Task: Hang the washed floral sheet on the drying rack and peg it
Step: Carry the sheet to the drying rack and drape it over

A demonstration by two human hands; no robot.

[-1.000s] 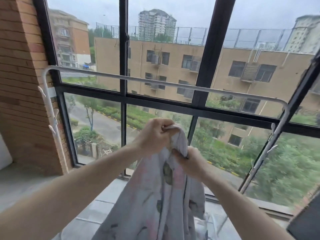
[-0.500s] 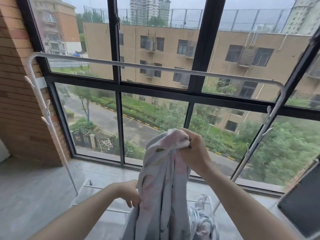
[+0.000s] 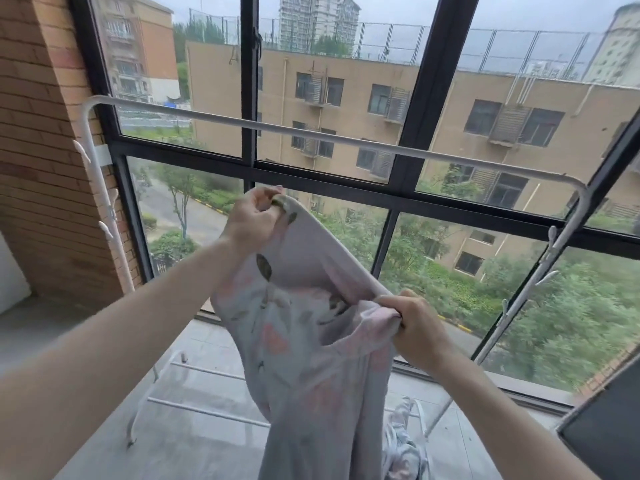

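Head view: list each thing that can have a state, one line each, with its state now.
floral sheet: off the rack, held up by both hands, the rest hanging down.
left hand: shut on the sheet's edge, raised higher.
right hand: shut on the sheet's edge, lower.
drying rack: standing at the window, top rail bare, no pegs visible.
window: cannot tell whether shut.
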